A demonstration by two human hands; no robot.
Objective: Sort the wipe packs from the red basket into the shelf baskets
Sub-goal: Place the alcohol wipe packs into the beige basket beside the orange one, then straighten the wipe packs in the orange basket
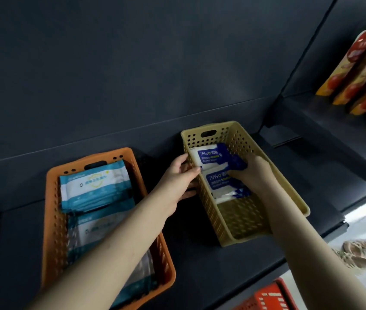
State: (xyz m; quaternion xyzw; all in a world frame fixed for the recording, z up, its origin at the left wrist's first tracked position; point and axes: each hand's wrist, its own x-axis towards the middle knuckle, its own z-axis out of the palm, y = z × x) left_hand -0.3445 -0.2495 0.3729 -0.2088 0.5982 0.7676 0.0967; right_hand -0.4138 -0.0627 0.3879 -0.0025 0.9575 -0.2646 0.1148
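1. Yellow basket [267, 175]: perforated, on the dark shelf [200, 276], long axis running from the person toward the back panel. Holds 2 blue alcohol wipe packs, both in the far half; the near half shows bare floor.
2. Rear alcohol wipe pack [208, 155]: lies against the far end wall, label up.
3. Front alcohol wipe pack [224, 186]: just in front of the rear one, overlapping it slightly, long axis across the basket.
4. Right hand [255, 173]: inside the basket from the right side, fingers curled down onto the packs where they meet; a firm grip or a mere press cannot be told.
5. Left hand [177, 177]: outside the basket, fingers closed on its left wall, apparently steadying it.
6. Orange basket [52, 220]: well to the left, holding teal-and-white wipe packs [92, 182] stacked along its length.
7. Red basket [267, 296]: the source, below the shelf edge at lower right; contents not visible.
8. Judgement: the right hand is the nearer to the red basket, so the next reach is down and rightward.
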